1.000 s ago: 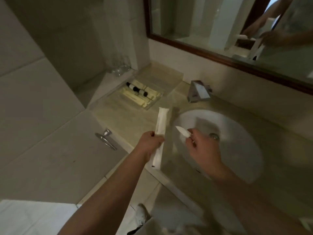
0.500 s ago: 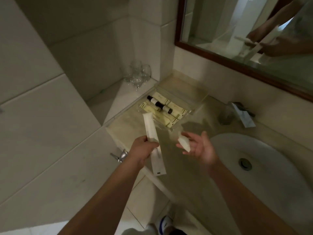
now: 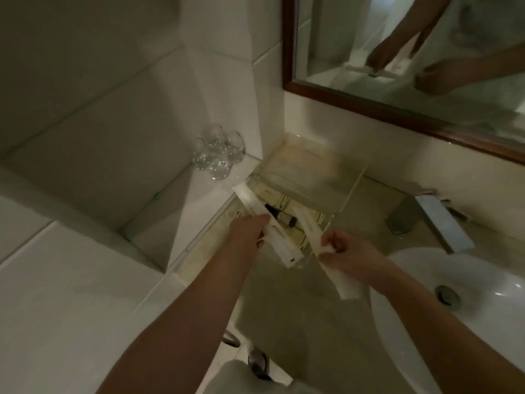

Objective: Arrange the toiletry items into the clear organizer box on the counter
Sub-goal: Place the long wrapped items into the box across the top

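Box: the clear box [image 3: 352, 191] is sitting on the counter [image 3: 284, 302] in the back corner, under the mirror [image 3: 335, 38]; its top is looking blurry, so I cannot tell how the lid is lying
Inside the box: a small dark bottle [image 3: 284, 220] is lying on some pale yellow packs [image 3: 319, 220]
Left hand: the left hand [image 3: 250, 231] is gripping a long white pack [image 3: 279, 244], with its fingers curling tight round the middle
Long pack: it is lying slanted over the left side of the box; its far end is poking out past the box toward the ledge [image 3: 196, 194], and its near end is sticking out over the front edge
Right hand: the right hand [image 3: 352, 251] is gripping a second pack [image 3: 336, 277], fingers curling round it, and a small white bit [image 3: 326, 248] is showing at the fingertips
Second pack: its far end is reaching into the right side of the box, and its near end is hanging over the counter, close to the sink [image 3: 468, 331]
Hands: they are staying apart, one on each side of the box front
Glasses: some clear glasses [image 3: 218, 155] are standing on the ledge, just left of the box
Tap: the tap [image 3: 426, 220] is sitting right of the box, behind the sink
Mirror: it is showing two arms and the white packs
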{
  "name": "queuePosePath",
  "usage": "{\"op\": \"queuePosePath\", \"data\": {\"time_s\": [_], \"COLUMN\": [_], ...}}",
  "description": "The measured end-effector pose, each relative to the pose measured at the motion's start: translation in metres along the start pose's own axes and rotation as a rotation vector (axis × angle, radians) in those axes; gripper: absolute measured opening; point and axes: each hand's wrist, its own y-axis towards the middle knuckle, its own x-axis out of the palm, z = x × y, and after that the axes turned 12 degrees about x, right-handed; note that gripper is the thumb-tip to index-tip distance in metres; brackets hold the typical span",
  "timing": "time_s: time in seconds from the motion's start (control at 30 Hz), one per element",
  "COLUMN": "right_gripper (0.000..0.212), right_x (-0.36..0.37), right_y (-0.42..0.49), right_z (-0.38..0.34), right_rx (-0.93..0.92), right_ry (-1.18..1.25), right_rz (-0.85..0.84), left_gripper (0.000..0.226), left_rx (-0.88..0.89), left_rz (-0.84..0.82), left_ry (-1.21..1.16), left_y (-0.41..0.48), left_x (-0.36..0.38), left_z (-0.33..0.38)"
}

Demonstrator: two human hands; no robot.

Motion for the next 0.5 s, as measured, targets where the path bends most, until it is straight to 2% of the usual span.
{"op": "queuePosePath", "data": {"time_s": [0.13, 0.27, 0.5], "right_gripper": [0.011, 0.008, 0.011], "right_x": [-0.002, -0.002, -0.012], "right_y": [0.017, 0.031, 0.056], "right_z": [-0.017, -0.031, -0.041], "right_rx": [0.053, 0.065, 0.064], "right_ry": [0.084, 0.04, 0.034], "right_rz": [0.12, 0.265, 0.365], "left_gripper": [0.025, 0.019, 0.029], "left_rx": [-0.143, -0.243, -0.324], "left_rz": [-0.063, -0.119, -0.052], "left_ry": [-0.038, -0.084, -0.191], "left_y": [0.04, 0.074, 0.11], "left_x": [0.018, 0.04, 0.067], "left_z": [0.016, 0.023, 0.031]}}
